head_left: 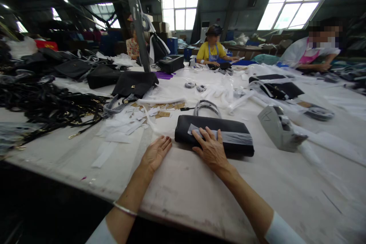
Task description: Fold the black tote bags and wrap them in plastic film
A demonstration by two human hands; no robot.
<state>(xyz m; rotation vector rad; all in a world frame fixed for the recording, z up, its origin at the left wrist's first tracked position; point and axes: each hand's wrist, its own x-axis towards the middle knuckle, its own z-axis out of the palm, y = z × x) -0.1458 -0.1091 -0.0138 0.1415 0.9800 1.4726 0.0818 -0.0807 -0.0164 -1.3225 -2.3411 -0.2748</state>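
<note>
A black handbag (238, 146) lies flat on the worktable in front of me, with a strip of pale translucent wrapping (236, 137) across its upper face. My right hand (211, 151) rests on that strip, fingers spread and flat against the bag. Just off the bag's left end is my left hand (156, 153), its fingers stretched out and nothing visible in them. Behind the bag stands a looped handle (207, 103) wrapped in grey plastic.
A grey tape dispenser (276, 129) stands right of the bag. Paper slips (120, 129) and tan tags (164, 114) lie left, beside a heap of black straps (54, 106). More black bags (135, 84) sit farther back. Co-workers (213, 51) work across the table (183, 194).
</note>
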